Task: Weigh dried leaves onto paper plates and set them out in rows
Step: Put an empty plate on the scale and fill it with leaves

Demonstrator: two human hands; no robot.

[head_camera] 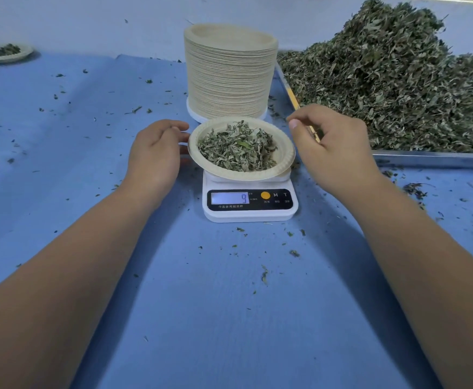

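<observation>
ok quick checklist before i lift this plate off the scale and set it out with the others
1. Plate seated: the paper plate rests on the scale, with the leaves inside its rim. ok
2. Reading: the display shows 9, but no target is shown. cannot tell
3. Left hand: fingertips at the plate's left rim, no firm hold visible. not ok
4. Right hand: beside the right rim and off the plate. Whether it pinches any leaves, cannot tell
5. Landing spot: one filled plate sits far left, and the rest of the row is out of view. cannot tell
6. Next empty plate: the stack stands behind the scale. ok
</observation>
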